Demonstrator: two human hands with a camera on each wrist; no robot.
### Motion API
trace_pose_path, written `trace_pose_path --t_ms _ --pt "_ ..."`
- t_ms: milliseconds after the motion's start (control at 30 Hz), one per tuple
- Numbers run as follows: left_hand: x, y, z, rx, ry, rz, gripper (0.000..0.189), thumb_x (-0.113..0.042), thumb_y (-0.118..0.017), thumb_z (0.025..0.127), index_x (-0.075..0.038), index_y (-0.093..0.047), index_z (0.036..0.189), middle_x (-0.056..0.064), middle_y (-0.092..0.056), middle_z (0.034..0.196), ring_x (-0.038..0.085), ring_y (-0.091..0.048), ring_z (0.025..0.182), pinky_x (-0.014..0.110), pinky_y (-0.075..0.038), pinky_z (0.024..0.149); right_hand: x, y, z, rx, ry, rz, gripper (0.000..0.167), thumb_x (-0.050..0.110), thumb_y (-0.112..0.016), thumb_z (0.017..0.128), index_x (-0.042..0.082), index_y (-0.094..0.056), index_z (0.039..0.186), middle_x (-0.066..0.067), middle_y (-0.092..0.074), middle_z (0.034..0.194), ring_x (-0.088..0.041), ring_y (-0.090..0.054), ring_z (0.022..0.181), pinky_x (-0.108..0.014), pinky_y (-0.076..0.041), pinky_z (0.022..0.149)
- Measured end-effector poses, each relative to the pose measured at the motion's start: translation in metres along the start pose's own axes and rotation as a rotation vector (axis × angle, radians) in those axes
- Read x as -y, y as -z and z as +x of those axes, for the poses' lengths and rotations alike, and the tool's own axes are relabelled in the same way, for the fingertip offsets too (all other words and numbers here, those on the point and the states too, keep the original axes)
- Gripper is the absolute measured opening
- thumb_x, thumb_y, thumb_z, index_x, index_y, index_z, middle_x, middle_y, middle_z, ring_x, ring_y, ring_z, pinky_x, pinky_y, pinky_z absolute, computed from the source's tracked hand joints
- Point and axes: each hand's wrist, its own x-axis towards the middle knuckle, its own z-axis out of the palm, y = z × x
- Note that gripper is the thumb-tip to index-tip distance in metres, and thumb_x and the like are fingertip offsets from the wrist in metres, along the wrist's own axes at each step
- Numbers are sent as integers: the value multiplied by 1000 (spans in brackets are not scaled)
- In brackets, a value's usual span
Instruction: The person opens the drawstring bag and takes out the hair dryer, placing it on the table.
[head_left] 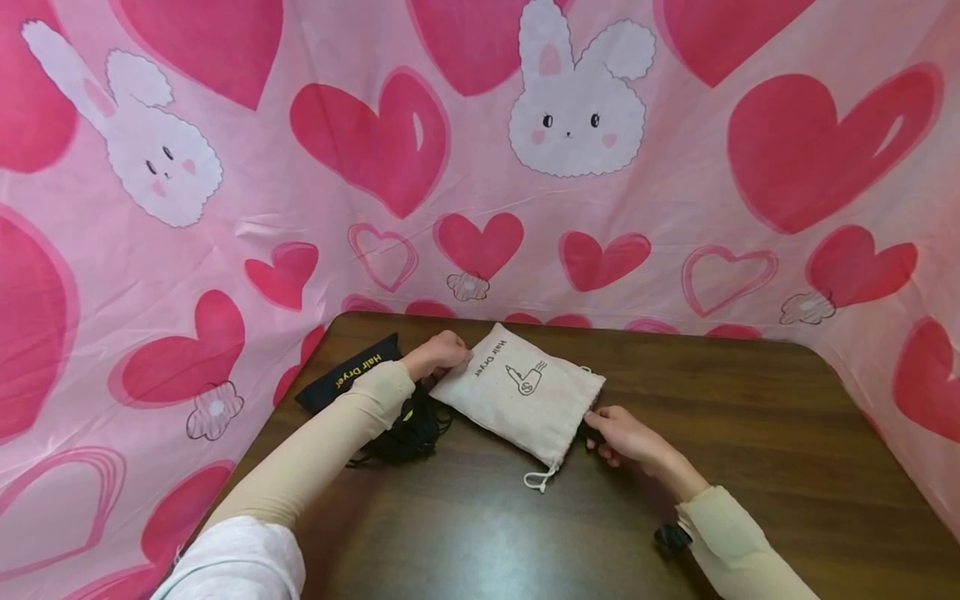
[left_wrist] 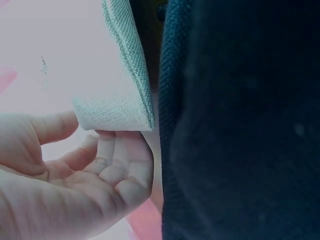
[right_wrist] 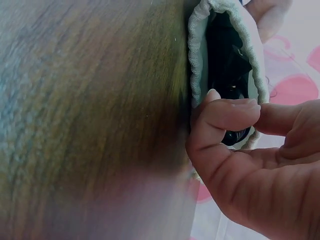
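A cream cloth drawstring bag (head_left: 487, 392), printed "Hair Dryer" with a dryer drawing, lies slanted on the table. My left hand (head_left: 442, 354) holds its closed end at the far left corner; the left wrist view shows thumb and fingers (left_wrist: 117, 170) about that end. At the mouth, my right hand (head_left: 622, 433) pinches the gathered rim between thumb and curled forefinger. Looking into the mouth from the right wrist, I see a shiny black object (right_wrist: 232, 75) inside; its shape is mostly hidden. White cord (head_left: 542, 479) loops out at the near corner.
A black pouch (head_left: 315, 396) with yellow "Hair Dryer" lettering lies at the left, partly behind my left forearm. Beside it sits a tangled black cord bundle (head_left: 412, 433). The brown wooden table (head_left: 750, 417) meets pink heart-patterned cloth (head_left: 675, 192) at the back and sides.
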Motion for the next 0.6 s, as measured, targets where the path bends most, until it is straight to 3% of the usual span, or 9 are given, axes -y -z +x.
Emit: trace_pose_path --t_ms 167,400,600 --pt "0 -4 0 -33 13 3 43 -19 -61 105 -12 -48 66 1 -36 64 21 -40 62 37 -39 65 -3 -1 0 4 19 20 29 18 -46 113 -5 -57 101 -8 -61 82 -13 -44 55 -26 -41 53" --pt "2 -7 2 -25 25 20 42 -19 -60 105 -11 -48 65 2 -36 64 21 -39 59 38 -39 62 -4 0 0 21 25 20 29 18 -46 113 -5 -58 101 -8 -62 83 -13 -42 56 -26 -40 52" --pt "2 -6 8 -46 -6 26 45 -20 -61 105 -13 -46 63 -1 -34 59 15 -33 51 32 -33 54 -3 2 4 23 1 10 31 19 -44 113 -6 -59 101 -8 -59 80 -14 -40 56 -26 -37 53"
